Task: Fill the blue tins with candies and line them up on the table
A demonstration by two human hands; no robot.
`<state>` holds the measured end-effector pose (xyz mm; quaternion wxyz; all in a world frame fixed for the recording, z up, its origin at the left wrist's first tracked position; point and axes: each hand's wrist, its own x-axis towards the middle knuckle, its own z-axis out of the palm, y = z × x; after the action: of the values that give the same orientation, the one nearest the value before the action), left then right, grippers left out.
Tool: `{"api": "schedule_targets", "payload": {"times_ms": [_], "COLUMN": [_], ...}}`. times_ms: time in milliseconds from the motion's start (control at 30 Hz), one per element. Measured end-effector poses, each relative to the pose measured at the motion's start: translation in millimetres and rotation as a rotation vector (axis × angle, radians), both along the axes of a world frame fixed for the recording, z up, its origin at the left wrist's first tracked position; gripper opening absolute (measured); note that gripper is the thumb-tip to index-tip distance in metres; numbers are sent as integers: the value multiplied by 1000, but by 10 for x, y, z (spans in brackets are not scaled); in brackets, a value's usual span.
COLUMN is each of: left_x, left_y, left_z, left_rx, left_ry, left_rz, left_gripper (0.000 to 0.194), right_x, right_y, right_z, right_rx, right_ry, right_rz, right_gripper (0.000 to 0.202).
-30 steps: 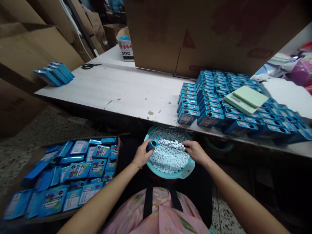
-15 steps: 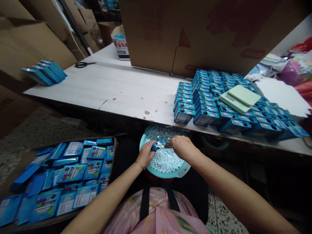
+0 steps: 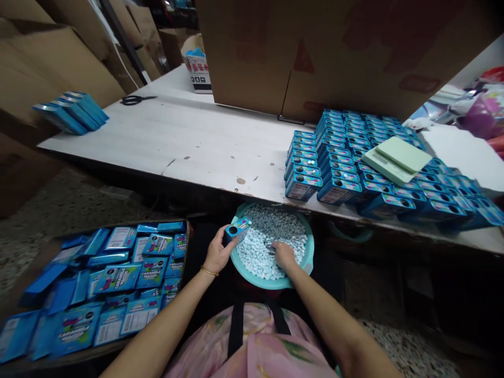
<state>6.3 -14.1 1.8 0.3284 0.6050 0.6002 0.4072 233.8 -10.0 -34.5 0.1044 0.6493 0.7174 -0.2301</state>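
In basin (image 3: 310,250), right hand (image 3: 284,255) angled left.

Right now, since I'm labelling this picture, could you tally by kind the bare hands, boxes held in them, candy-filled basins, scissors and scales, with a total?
Bare hands: 2, left hand and right hand
Held blue candy box: 1
Candy-filled teal basin: 1
Black-handled scissors: 1
Pale green scale: 1
Total: 6

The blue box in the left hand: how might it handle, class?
The blue box is probably light, since the left hand alone holds it. Its straight edges suggest stiff card that might crush if squeezed. Its round hole looks uncovered, so any contents could spill if tipped.
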Motion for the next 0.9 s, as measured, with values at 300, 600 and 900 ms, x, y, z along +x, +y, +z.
{"api": "schedule_targets", "payload": {"times_ms": [300,600,900], "left_x": [-77,132,308], "left_y": [31,76,55], "left_z": [-16,-20,-177], "left_rx": [19,85,196], "left_ry": [-31,98,257], "left_rz": [39,-52,-225], "left_gripper": [41,39,49], "right_x": [115,441,38], "right_y": [72,158,196], "right_z": [-323,859,1675], "right_rx": [7,97,168], "right_ry": [634,681,-70], "right_rz": [-203,-21,310], "right_gripper": [24,27,28]}}
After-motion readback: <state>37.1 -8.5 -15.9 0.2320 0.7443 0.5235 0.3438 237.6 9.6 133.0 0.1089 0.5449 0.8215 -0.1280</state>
